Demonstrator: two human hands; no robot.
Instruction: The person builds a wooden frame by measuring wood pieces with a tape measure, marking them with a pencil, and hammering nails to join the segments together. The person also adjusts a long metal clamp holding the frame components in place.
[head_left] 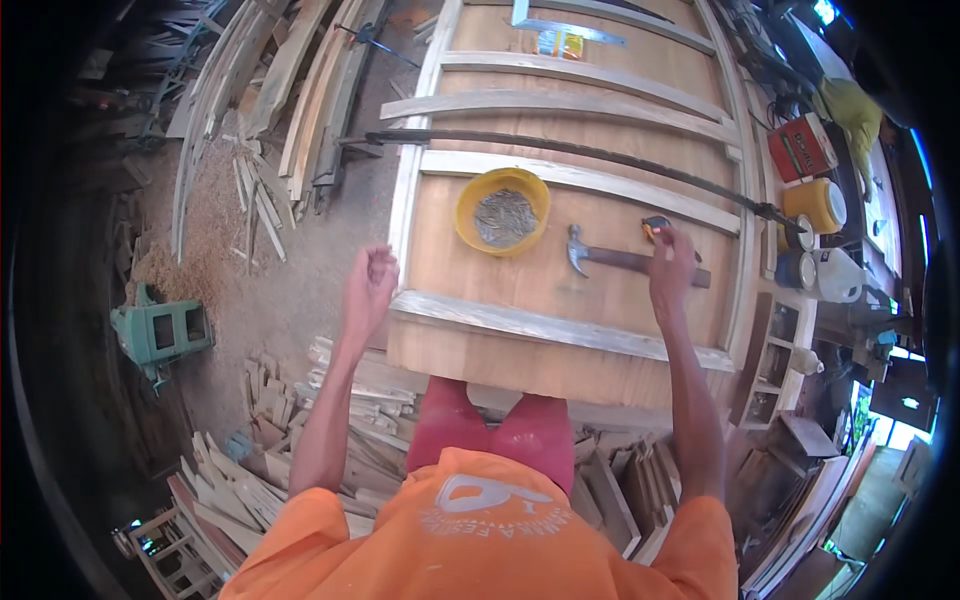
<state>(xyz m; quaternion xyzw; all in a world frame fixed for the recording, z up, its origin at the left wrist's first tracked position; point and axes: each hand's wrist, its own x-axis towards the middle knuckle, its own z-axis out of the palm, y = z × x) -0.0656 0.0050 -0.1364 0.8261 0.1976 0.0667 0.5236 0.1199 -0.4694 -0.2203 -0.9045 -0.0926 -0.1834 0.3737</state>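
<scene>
My right hand (668,262) is closed on a small yellow-and-black tape measure (655,226), above the handle of a claw hammer (618,258) lying on the plywood panel (520,365). My left hand (372,285) is beside the panel's left edge, its fingers curled; what they hold, if anything, I cannot make out. A yellow bowl (467,213) of nails stands on the panel between white wooden battens (560,322). A long dark bar clamp (560,150) crosses the panel above the bowl. A metal square (590,35) lies at the far end.
Timber strips (293,120) and shavings lie on the floor to the left, with a green machine (165,325). Plastic containers (812,210) and a red box (797,148) stand along the right of the panel. Scrap boards (225,485) are piled near my feet.
</scene>
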